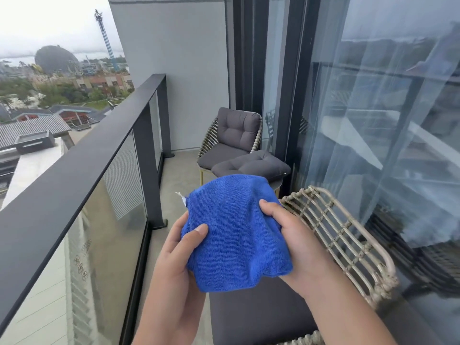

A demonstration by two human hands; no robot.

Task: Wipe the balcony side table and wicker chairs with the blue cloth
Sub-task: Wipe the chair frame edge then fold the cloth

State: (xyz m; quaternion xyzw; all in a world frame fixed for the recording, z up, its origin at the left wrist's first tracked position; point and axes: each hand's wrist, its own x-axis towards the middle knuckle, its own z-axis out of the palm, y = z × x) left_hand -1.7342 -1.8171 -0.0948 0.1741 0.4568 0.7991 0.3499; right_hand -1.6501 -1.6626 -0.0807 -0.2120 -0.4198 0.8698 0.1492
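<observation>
While I hold the blue cloth (239, 232) up between both hands, my left hand (174, 265) pinches its left edge with the thumb on top and my right hand (296, 242) grips its right side, fingers curled behind. Below it sits the near wicker chair (348, 245) with its dark seat cushion (258, 317). Ahead, a loose grey cushion (251, 165) lies on the small worktop (276, 186), covering most of it, just before the far wicker chair (231, 140). A glass railing (82, 175) runs along my left, a sliding glass door (388, 125) along my right.
</observation>
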